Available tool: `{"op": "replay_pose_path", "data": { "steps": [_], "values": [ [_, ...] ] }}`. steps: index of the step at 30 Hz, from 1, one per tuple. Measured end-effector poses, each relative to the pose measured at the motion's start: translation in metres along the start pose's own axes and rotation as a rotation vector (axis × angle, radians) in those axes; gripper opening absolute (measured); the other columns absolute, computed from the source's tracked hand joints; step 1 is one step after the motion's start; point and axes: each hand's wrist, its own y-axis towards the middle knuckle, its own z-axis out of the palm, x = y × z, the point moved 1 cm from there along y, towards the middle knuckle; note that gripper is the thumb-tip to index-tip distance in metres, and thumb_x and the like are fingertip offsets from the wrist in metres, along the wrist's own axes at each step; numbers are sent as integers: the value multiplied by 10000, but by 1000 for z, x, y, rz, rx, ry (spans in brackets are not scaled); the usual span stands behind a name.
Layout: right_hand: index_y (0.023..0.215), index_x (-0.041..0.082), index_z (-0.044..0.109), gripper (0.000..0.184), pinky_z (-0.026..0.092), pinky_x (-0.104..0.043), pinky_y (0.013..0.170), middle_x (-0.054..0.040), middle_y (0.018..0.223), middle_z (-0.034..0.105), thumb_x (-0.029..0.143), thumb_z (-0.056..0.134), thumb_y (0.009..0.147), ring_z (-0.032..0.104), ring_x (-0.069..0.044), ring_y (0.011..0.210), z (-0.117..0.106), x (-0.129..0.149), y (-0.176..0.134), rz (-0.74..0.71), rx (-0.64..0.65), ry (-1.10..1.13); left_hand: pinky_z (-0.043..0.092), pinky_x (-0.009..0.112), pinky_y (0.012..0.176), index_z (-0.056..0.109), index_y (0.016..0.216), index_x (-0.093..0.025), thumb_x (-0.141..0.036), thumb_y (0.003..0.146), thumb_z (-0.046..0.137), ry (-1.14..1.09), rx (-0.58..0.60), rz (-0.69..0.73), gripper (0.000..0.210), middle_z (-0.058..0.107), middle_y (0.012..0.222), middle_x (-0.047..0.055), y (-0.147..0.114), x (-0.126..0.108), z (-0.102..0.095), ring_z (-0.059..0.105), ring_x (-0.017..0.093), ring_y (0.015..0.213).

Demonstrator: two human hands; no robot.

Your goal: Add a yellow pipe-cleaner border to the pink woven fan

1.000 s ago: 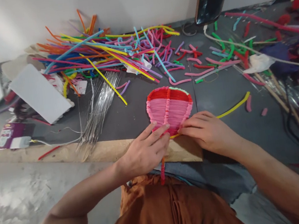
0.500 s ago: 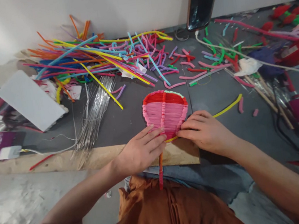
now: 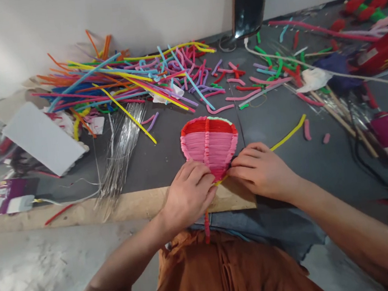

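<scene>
A petal-shaped pipe cleaner piece (image 3: 211, 145), pink with a red top and a spine down its middle, lies at the front of the dark table. My left hand (image 3: 189, 193) is closed over its lower left edge and pointed base, which the fingers hide. At the lower right edge, my right hand (image 3: 259, 170) pinches a yellow pipe cleaner (image 3: 289, 133). That strand runs out to the right behind the hand, and a short stretch shows between both hands. An orange-red stem (image 3: 207, 229) hangs below my left hand towards my lap.
A heap of colourful pipe cleaners (image 3: 118, 79) lies at the back. Silver wires (image 3: 119, 145) and a white box (image 3: 42, 138) sit to the left. A phone (image 3: 250, 1) stands against the wall, its cable (image 3: 311, 61) trailing right. A wooden strip (image 3: 116, 207) lines the front edge.
The fingers of my left hand have gone from lying flat to curling around the petal's base. My right hand stays at the lower right edge. The view has shifted slightly.
</scene>
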Motion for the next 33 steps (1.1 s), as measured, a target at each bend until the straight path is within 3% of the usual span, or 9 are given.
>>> {"op": "replay_pose_path", "data": {
  "steps": [5,13,17,21,25,29,33],
  "values": [
    [868,204,698,122,352,-335,787,-35,905,705,173,581,849,556,-180,853,4,0,-3,59,9,13,480,398,897,642,827,-128,-155,869,508,247,98,28,144,619,881,80,9,-9,-2,543,230,943],
    [862,200,682,141,334,-317,745,-43,927,694,315,601,868,551,-185,854,4,-3,6,105,71,20,405,449,1004,645,854,-114,-154,858,519,455,210,129,132,627,920,99,20,-13,-6,509,279,1079],
    [911,225,692,106,353,-307,734,-28,897,696,245,597,869,549,-177,850,-1,-9,11,50,-26,45,443,433,963,630,819,-134,-149,821,532,330,124,120,100,639,904,90,25,-7,-18,539,260,1042],
    [942,283,709,194,391,-332,786,-8,943,702,211,534,901,529,-183,926,-14,-14,16,-58,-261,-8,474,387,926,590,795,-163,-88,774,522,99,50,56,104,627,879,64,35,-1,-40,567,211,977],
    [943,294,716,187,419,-356,804,-19,966,694,202,566,880,515,-197,938,-28,-11,22,-79,-431,-156,459,384,940,570,786,-180,-77,760,532,-37,-23,23,113,617,886,51,41,0,-53,566,190,952],
    [948,264,707,164,438,-312,687,-24,854,685,179,602,854,526,-166,798,-33,-6,25,-142,-495,-201,461,362,918,569,787,-174,-75,757,541,-152,-60,-55,107,607,912,57,43,-3,-51,559,186,982],
    [958,194,682,193,485,-285,686,-51,876,684,108,533,871,551,-147,767,-43,-5,30,-216,-519,-57,453,335,914,571,794,-176,-93,766,553,-296,-79,-136,89,602,961,62,44,-10,-53,554,185,1036]
  ]
}}
